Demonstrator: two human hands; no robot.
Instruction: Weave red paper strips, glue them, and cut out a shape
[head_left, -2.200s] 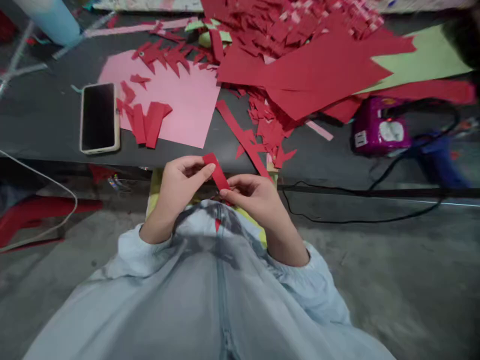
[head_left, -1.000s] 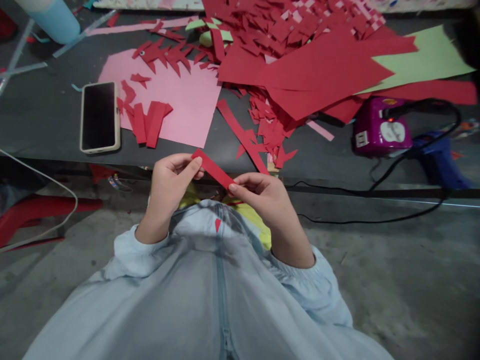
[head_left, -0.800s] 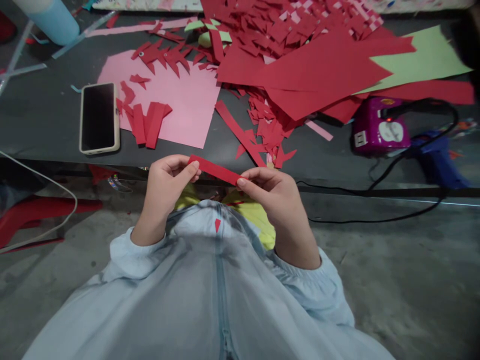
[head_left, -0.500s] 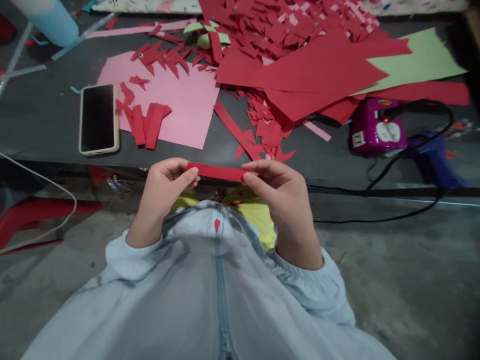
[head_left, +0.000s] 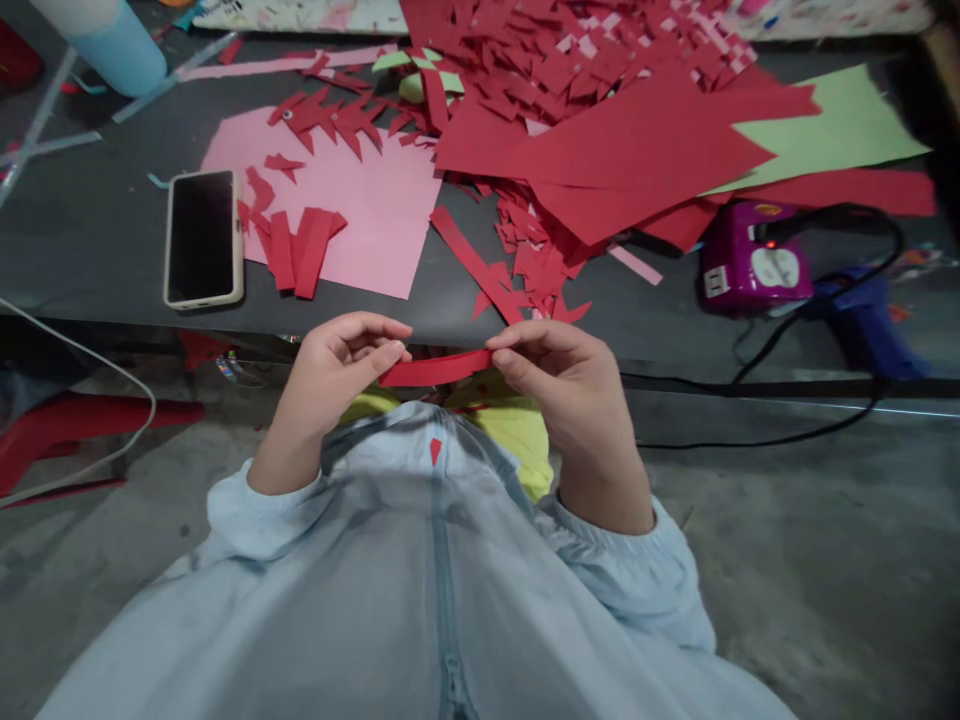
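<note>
A red paper strip (head_left: 435,371) hangs just in front of the table edge, bowed slightly and showing more than one layer toward its right end. My right hand (head_left: 566,390) pinches that right end between thumb and fingertips. The strip's left end is loose, just below the fingers of my left hand (head_left: 341,365). Those left fingers are curled, with a gap between thumb and forefinger and nothing seen between them. On the table beyond, folded red paper pieces (head_left: 313,250) rest on a pink paper sheet (head_left: 375,235), near a spiky red paper shape with an eye (head_left: 304,115).
A phone (head_left: 201,238) lies at the left. Large red sheets (head_left: 645,150) and a heap of red scraps (head_left: 540,250) cover the middle. At the right are a purple power socket box (head_left: 754,260), a blue glue gun (head_left: 870,325) and black cables. A bottle (head_left: 124,55) stands back left.
My left thumb and fingers have let go of the strip's left end, which has dropped and swung toward me. My right hand keeps its pinch, and the view has shifted slightly.
</note>
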